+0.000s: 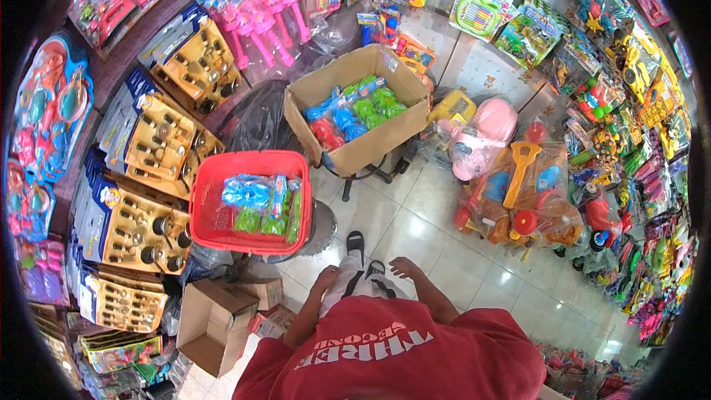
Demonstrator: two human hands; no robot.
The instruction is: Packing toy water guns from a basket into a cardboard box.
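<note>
My left hand hangs beside my trouser leg. Its fingers look curled, and whether they are fully closed is hard to see. On the other side, my right hand is held over the tiled floor with its fingers apart and nothing in them. Ahead and to the left, a red plastic basket holds blue and green bagged toys. Straight ahead, an open cardboard box contains red, blue and green packaged toys. Both hands are apart from these containers.
Carded toy kitchen sets line the left shelf. An open cardboard box lies at my left. Plastic-wrapped ride-on toys and a pink toy stand on the right. Several bagged toys hang along the right wall.
</note>
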